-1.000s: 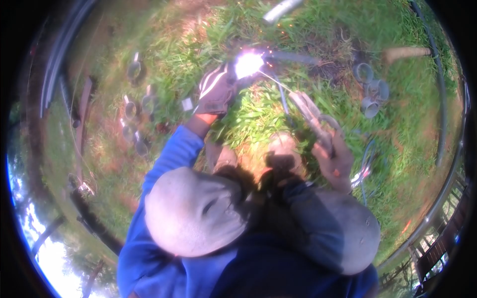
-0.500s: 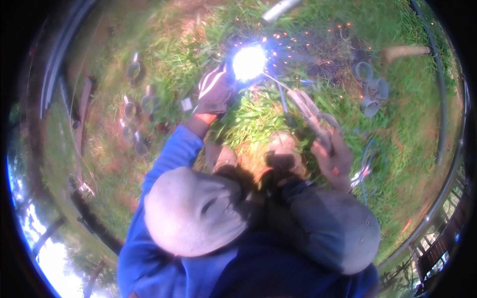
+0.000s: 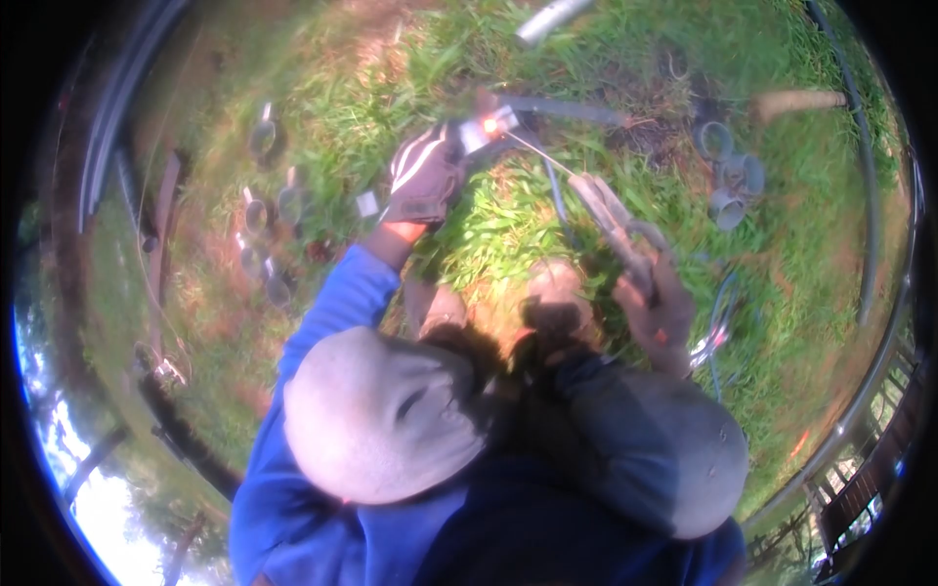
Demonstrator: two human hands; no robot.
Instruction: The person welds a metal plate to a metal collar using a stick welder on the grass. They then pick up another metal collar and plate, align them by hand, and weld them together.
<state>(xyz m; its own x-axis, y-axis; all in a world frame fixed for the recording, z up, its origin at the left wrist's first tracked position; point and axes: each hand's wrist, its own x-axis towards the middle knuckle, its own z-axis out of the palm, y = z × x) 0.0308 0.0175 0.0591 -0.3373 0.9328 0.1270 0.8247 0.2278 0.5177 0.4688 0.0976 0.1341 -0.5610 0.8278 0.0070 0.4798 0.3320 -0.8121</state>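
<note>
My left hand (image 3: 422, 178), in a dark glove with white stripes, is closed on a small bright metal plate (image 3: 476, 136) above the grass. An orange spot glows on the plate's right part. My right hand (image 3: 657, 311) looks bare and is wrapped round a welding electrode holder (image 3: 614, 223). A thin welding rod (image 3: 542, 154) juts from the holder's jaws up and left, its tip close to the glowing spot. Whether tip and plate touch, I cannot tell. Behind the plate, a flat grey metal bar (image 3: 567, 109) runs to the right.
Short pipe pieces (image 3: 715, 142) lie in the grass at right, with several ring-shaped pieces (image 3: 256, 217) at left. A small square plate (image 3: 367, 204) rests near my left wrist. A pipe (image 3: 552, 20) lies at the top, and long bars (image 3: 107, 127) at far left. Cables (image 3: 721, 313) trail at right.
The blinding white-blue arc and flying sparks are gone, leaving a small orange glow on the plate. Both hands have stayed nearly in place.
</note>
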